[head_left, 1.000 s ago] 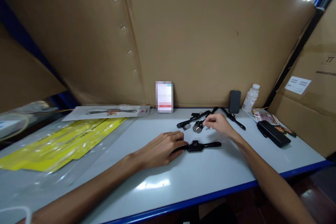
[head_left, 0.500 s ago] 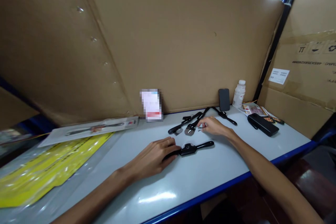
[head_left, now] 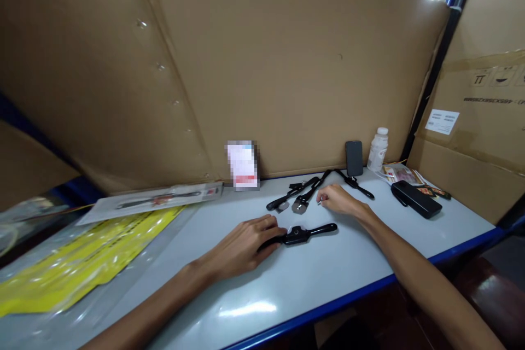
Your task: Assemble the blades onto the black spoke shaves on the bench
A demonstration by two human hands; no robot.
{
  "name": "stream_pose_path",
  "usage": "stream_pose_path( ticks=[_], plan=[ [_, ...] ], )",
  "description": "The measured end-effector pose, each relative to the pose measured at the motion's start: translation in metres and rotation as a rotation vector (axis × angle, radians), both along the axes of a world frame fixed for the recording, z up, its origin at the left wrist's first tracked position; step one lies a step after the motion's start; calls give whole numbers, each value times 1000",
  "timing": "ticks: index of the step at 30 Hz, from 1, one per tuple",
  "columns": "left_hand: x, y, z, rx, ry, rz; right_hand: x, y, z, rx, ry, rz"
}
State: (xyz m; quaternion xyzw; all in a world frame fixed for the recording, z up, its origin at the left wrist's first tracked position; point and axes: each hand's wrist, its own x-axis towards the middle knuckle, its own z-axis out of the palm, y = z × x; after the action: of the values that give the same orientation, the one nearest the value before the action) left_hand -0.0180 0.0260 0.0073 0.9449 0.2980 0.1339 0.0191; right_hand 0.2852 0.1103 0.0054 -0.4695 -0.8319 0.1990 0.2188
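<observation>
My left hand [head_left: 256, 240] is closed round one handle of a black spokeshave [head_left: 296, 235], which lies on the grey table. Its other handle points right, and a pale blade edge shows at the middle of its body. Farther back, my right hand [head_left: 336, 199] pinches a small shiny metal piece [head_left: 319, 202], too small to name exactly. Just left of those fingers are flat grey blades [head_left: 300, 207] and more black spokeshaves [head_left: 281, 202], overlapping each other. Another black spokeshave [head_left: 356, 183] lies behind my right hand.
At the left lie a plastic-wrapped tool [head_left: 164, 199] and yellow packaging [head_left: 102, 254]. A phone [head_left: 354, 158] and bottle [head_left: 378, 150] stand against the cardboard wall [head_left: 266, 65]. A black case [head_left: 416, 199] lies at the right. The blue table edge [head_left: 328, 309] runs along the front.
The whole view has shifted slightly, so things appear a little farther right. My right hand has drawn slightly away from the blades with the small metal piece. My left hand keeps its hold.
</observation>
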Motion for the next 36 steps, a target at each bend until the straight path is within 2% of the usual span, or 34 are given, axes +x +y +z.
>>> stream_pose_path(
  ticks=[5,7,12,17,19,27,33,36],
  plan=[
    [1,0,0,12,-10,-6,-7,-6,3,11,16,-29],
    [2,0,-1,48,-53,8,-16,-13,7,-34,91,-20],
    [8,-2,-2,80,-180,90,-52,-44,17,-266,444,160],
    [13,-2,-3,134,-208,29,-77,-66,19,-208,483,253],
    [14,-2,-3,146,-226,20,-79,-67,19,-216,510,249],
    [16,-4,-4,88,-451,128,-79,-68,21,-265,605,180],
    [18,-7,-5,64,-524,149,-85,-71,21,-453,773,201],
    [15,-6,-5,14,-478,140,-79,-69,26,-382,720,161]
  ],
)
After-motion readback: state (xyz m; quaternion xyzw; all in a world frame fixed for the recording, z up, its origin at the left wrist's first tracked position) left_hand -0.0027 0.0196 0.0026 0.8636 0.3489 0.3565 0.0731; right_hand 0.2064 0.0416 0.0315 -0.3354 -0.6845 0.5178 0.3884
